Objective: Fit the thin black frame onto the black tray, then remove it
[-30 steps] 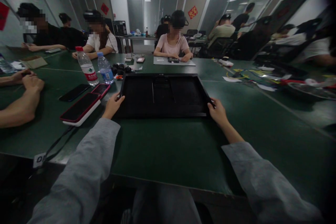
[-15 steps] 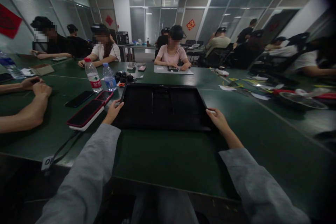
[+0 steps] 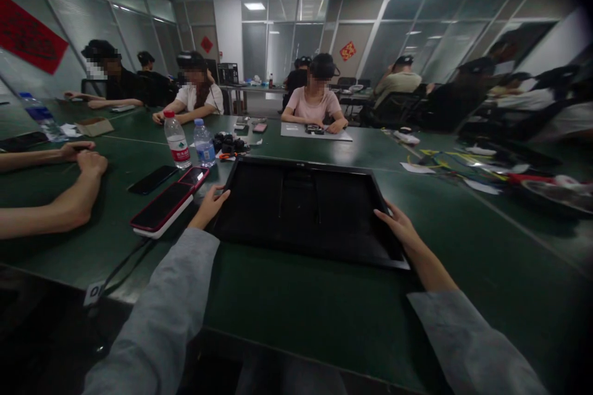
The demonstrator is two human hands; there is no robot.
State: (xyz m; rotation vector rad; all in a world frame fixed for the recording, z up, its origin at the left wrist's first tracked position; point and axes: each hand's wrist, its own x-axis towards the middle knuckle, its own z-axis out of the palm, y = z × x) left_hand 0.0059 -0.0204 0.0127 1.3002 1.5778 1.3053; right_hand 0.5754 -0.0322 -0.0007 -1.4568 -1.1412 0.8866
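A black monitor housing [image 3: 296, 216], wide and shallow with a raised rim, is held before me over the green table. Its inner face shows, with a recess and two upright lines in the middle. My left hand [image 3: 210, 205] grips the left edge, thumb on top. On the right edge my right hand [image 3: 393, 222] has its thumb over the rim, its other fingers partly hidden. The housing sits a little askew, its near right corner closest to me. Whether it touches the table I cannot tell.
Left of the housing are a red-framed device [image 3: 162, 207], a dark phone [image 3: 152, 179], a red-capped bottle [image 3: 178, 143] and a blue-capped bottle [image 3: 204, 145]. Another person's hands [image 3: 88, 157] rest at far left. Cables [image 3: 445, 163] lie to the right. A person [image 3: 315, 102] sits opposite.
The housing has turned slightly, its right side coming nearer to me, with both hands still on its edges. The whole view has shifted, so the scene sits further right and lower.
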